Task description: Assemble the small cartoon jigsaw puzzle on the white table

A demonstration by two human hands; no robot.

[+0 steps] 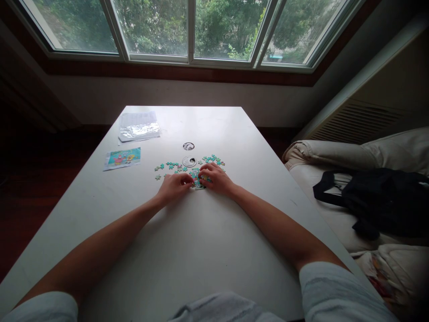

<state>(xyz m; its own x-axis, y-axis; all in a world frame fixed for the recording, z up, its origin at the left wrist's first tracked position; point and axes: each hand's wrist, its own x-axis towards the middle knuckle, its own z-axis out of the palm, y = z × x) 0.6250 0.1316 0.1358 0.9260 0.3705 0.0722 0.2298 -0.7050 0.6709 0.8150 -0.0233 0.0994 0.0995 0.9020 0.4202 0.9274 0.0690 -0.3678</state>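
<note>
A partly joined jigsaw puzzle (197,182) lies flat on the white table (214,250), between my two hands. At its left edge, my left hand (174,185) is closed in a pinch, seemingly on a small puzzle piece that the fingers mostly cover. My right hand (217,179) rests over the puzzle's right side with fingers curved and a gap between thumb and forefinger. Loose teal puzzle pieces (172,165) are scattered beyond my left hand. More loose pieces (213,158) lie just past my right fingers.
A small picture sheet (123,158) with cartoon figures lies on the left, below a clear plastic sleeve with papers (139,126). Two round metal-rimmed fittings (189,161) sit in the tabletop. To the right, a dark bag (385,201) lies on a pale sofa (308,179). Windows (161,27) stand beyond the table.
</note>
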